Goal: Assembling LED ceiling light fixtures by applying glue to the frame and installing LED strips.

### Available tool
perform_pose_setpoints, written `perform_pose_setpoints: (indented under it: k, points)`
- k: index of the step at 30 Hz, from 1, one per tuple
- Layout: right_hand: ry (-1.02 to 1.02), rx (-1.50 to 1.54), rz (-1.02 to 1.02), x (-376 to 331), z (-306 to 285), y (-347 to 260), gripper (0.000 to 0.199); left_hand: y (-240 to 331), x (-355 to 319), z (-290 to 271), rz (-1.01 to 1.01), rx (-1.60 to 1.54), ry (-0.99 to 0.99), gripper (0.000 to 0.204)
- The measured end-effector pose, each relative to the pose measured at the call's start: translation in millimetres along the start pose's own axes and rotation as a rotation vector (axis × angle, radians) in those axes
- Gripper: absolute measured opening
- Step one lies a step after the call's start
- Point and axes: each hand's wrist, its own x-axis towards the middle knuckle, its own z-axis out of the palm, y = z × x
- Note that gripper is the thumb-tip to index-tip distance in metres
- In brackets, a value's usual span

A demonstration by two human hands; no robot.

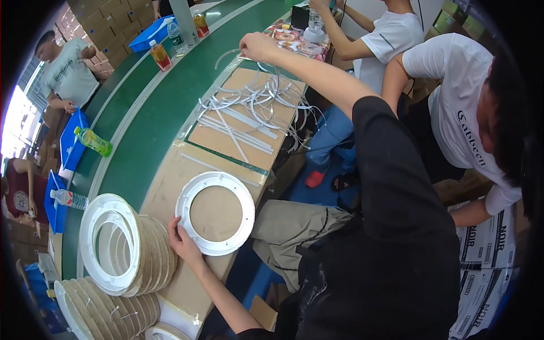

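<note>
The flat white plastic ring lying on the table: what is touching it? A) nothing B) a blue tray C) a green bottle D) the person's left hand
D: the left hand rests its fingertips on the lower left rim of the flat white plastic ring, while the right hand reaches far off to the pile of thin white plastic strips.

Left hand [182, 239] rests low with fingers spread — right arm stretches far forward, right hand [256, 46] curled in a loose grip.

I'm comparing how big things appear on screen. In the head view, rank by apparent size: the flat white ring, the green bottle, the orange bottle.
1. flat white ring
2. green bottle
3. orange bottle, though it lies farther away, so true size is unsure.
</note>
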Motion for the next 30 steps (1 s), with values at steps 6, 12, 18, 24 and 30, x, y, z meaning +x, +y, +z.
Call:
perform_pose_setpoints:
  k: [6, 12, 18, 24, 30]
  points:
    - [0.062, -0.106, -0.038, 15, -21, 19, 0.023, 0, 1, -3, 0.008, 0.001, 0.011, 0.024]
    - [0.373, 0.291, -0.110, 38, -43, -4, 0.025, -2, 1, -3, 0.017, 0.005, 0.014, 0.024]
    - [0.178, 0.454, -0.154, 40, -58, -31, 0.023, -3, -2, -3, 0.011, 0.008, 0.018, 0.024]
    - [0.302, 0.294, -0.432, 54, -111, -73, 0.019, -12, -4, -6, -0.021, 0.033, 0.018, 0.026]
    - [0.448, 0.257, -0.418, 53, -139, -93, 0.017, -22, 6, -8, -0.010, 0.007, 0.033, 0.026]
